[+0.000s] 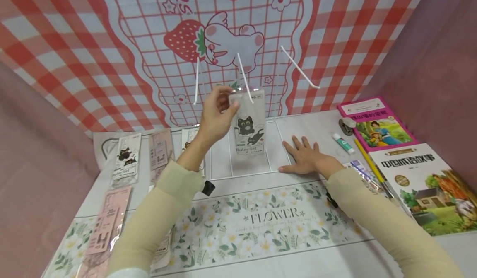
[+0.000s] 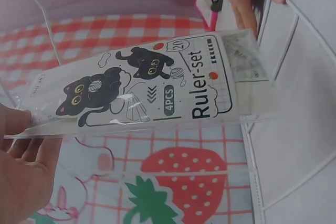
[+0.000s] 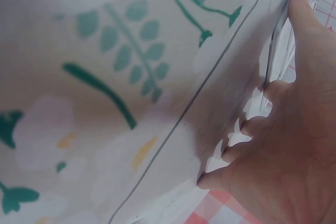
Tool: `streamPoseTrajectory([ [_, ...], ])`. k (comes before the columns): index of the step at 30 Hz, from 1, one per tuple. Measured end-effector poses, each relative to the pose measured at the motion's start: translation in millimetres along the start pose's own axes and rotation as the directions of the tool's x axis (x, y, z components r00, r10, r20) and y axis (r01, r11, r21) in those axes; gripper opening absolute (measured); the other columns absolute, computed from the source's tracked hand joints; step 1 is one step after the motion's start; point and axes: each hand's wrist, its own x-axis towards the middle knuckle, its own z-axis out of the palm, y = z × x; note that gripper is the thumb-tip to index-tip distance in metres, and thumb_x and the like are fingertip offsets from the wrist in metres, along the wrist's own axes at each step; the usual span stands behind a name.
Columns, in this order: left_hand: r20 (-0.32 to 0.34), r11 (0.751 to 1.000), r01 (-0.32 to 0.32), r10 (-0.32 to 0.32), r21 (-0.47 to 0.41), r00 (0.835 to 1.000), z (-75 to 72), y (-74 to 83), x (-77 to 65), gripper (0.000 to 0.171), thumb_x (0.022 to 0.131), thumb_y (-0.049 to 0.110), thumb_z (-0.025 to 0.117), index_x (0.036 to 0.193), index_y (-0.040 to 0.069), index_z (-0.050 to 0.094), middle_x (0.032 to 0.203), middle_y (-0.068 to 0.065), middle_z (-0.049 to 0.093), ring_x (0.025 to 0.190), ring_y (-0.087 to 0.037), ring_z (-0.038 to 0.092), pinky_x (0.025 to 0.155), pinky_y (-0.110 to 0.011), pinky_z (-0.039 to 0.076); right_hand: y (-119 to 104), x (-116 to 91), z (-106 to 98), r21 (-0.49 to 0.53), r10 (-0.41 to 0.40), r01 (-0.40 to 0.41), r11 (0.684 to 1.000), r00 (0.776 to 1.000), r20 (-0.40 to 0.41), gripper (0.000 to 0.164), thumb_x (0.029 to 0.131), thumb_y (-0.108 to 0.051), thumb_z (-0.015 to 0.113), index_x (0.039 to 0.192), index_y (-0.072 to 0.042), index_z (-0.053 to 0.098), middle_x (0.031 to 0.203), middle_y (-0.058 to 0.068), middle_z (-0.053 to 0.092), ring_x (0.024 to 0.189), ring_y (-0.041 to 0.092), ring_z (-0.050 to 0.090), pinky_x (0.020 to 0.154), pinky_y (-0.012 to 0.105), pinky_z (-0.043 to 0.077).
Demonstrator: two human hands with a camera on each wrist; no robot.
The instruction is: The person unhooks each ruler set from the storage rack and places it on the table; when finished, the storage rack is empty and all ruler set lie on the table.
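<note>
My left hand (image 1: 219, 114) pinches the top end of a ruler set in a clear sleeve (image 1: 249, 124), thumb in front. Printed with black cats, the pack hangs upright in the head view, beside the middle white hook (image 1: 244, 77); whether the hook passes through its top I cannot tell. In the left wrist view the ruler set (image 2: 152, 85) shows "Ruler-set" and "4PCS". My right hand (image 1: 303, 157) rests on the white tabletop with its fingers spread, holding nothing. The right wrist view shows this hand (image 3: 294, 124) against the surface.
Two more hooks, a left one (image 1: 196, 81) and a right one (image 1: 299, 66), stick out from the checked backdrop. Several ruler packs, such as a pink one (image 1: 109, 220), lie at left. At right are a glue stick (image 1: 343, 143), a pink book (image 1: 380, 124) and a white book (image 1: 425, 187).
</note>
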Motion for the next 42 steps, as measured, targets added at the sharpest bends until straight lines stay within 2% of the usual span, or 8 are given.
streamPoseTrajectory([
  [12, 0.109, 0.997, -0.074, 0.07, 0.03, 0.992, -4.1, 27.8, -36.5, 0.031, 0.088, -0.007, 0.061, 0.117, -0.006, 0.05, 0.112, -0.02, 0.06, 0.09, -0.017, 0.062, 0.079, -0.021, 0.06, 0, 0, 2, 0.003, -0.004, 0.004, 1.0, 1.0, -0.024, 0.104, 0.082, -0.078, 0.046, 0.156, -0.019, 0.004, 0.163, 0.022, -0.005, 0.148, 0.052, -0.004, 0.115, 0.077, 0.004],
  [17, 0.127, 0.996, -0.089, 0.086, 0.014, 0.988, -10.1, 42.8, -43.6, 0.031, 0.088, -0.007, 0.061, 0.117, -0.006, 0.049, 0.114, -0.022, 0.061, 0.095, -0.022, 0.064, 0.083, -0.023, 0.06, 0, 1, 2, 0.001, -0.021, 0.021, 1.0, 0.999, -0.04, 0.103, 0.083, -0.077, 0.046, 0.156, -0.017, 0.005, 0.163, 0.023, -0.004, 0.148, 0.052, -0.003, 0.115, 0.078, 0.005],
  [20, 0.136, 0.999, -0.04, 0.035, 0.033, 0.99, -17.8, 46.0, -48.8, 0.033, 0.088, -0.006, 0.062, 0.118, -0.004, 0.049, 0.117, -0.021, 0.062, 0.098, -0.025, 0.065, 0.081, -0.022, 0.06, -1, 0, 3, 0.007, -0.028, 0.029, 1.0, 0.999, -0.042, 0.103, 0.083, -0.077, 0.046, 0.157, -0.017, 0.006, 0.163, 0.023, -0.004, 0.148, 0.052, -0.003, 0.114, 0.078, 0.005],
  [26, 0.12, 0.98, 0.17, -0.182, 0.099, 0.976, -45.5, 28.4, -63.6, 0.037, 0.089, -0.002, 0.063, 0.123, 0.004, 0.05, 0.115, -0.02, 0.066, 0.081, -0.009, 0.066, 0.064, -0.021, 0.059, 0, -1, 4, 0.003, -0.041, 0.041, 0.999, 0.998, -0.041, 0.102, 0.084, -0.076, 0.046, 0.157, -0.017, 0.006, 0.162, 0.024, -0.004, 0.147, 0.053, -0.002, 0.113, 0.079, 0.006],
  [32, 0.08, 0.919, 0.358, -0.375, 0.168, 0.924, -79.6, -2.8, -87.2, 0.037, 0.092, 0.001, 0.061, 0.126, 0.007, 0.048, 0.093, -0.012, 0.065, 0.06, -0.006, 0.055, 0.05, -0.022, 0.051, 2, -1, 3, -0.003, -0.046, 0.045, 0.999, 0.998, -0.042, 0.102, 0.084, -0.075, 0.047, 0.156, -0.017, 0.005, 0.163, 0.023, -0.003, 0.148, 0.053, -0.002, 0.113, 0.079, 0.006],
  [36, 0.087, 0.855, 0.46, -0.491, 0.24, 0.867, -98.9, -30.6, -111.5, 0.04, 0.093, 0.003, 0.059, 0.13, 0.005, 0.044, 0.091, -0.008, 0.062, 0.065, -0.006, 0.058, 0.057, -0.028, 0.057, 2, -1, 3, 0.0, -0.044, 0.044, 0.999, 0.998, -0.039, 0.102, 0.084, -0.075, 0.048, 0.156, -0.017, 0.005, 0.163, 0.024, -0.003, 0.147, 0.053, -0.003, 0.113, 0.079, 0.006],
  [39, 0.066, 0.794, 0.534, -0.573, 0.289, 0.817, -110.2, -49.9, -129.9, 0.044, 0.093, 0.004, 0.06, 0.134, 0.004, 0.043, 0.101, -0.012, 0.063, 0.071, -0.007, 0.061, 0.062, -0.03, 0.059, 3, 0, 4, -0.004, -0.044, 0.044, 0.999, 0.998, -0.044, 0.103, 0.084, -0.075, 0.047, 0.156, -0.017, 0.005, 0.162, 0.024, -0.003, 0.147, 0.053, -0.002, 0.113, 0.079, 0.006],
  [42, 0.04, 0.746, 0.586, -0.628, 0.317, 0.777, -119.2, -63.9, -145.0, 0.046, 0.091, 0.004, 0.061, 0.134, 0.003, 0.043, 0.106, -0.018, 0.06, 0.072, -0.009, 0.058, 0.061, -0.025, 0.057, 3, 1, 6, -0.011, -0.046, 0.045, 0.999, 0.998, -0.047, 0.103, 0.083, -0.076, 0.046, 0.157, -0.017, 0.005, 0.163, 0.024, -0.004, 0.147, 0.053, -0.002, 0.113, 0.079, 0.006],
])
